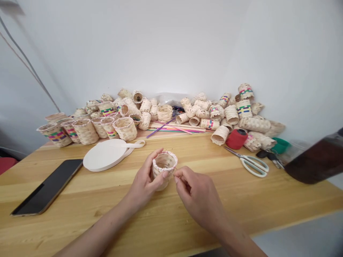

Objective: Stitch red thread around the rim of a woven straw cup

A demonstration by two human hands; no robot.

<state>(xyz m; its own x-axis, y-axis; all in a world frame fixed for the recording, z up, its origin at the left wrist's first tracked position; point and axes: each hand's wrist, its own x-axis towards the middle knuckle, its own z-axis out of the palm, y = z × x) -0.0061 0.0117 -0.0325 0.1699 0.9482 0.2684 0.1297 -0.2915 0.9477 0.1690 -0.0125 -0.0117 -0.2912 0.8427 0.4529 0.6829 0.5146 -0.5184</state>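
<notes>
**Bare forearms [93,230] over a small woven basket, rim binding under way**

Left hand [143,180] curled around the outside of the small woven basket [164,169]: firm grip on the near wall, basket upright, lifted clear of the tabletop [171,228]. Right hand [198,194] just beside the rim, thumb and forefinger pinched together at its edge. Grip closed, possibly on a fine thread, too thin to confirm.

Progress, as judged from here: woven wall apparently complete. Pale rim binding with pinkish stitching along the visible arc, so the edging looks well along. Amount left unclear from this angle.

Nearby: flat white coil of strip [104,155] just behind the hands; dark tablet [45,187] on the left. Along the wall, heaps of woven cups and tubes [85,130], some with coloured bands. Between the heaps, coloured strips [175,127]. To the right, red spool [235,139] and white-handled scissors [253,165]. Blurred dark object [313,160] at the right edge.

No brand, label or readable writing in view.
</notes>
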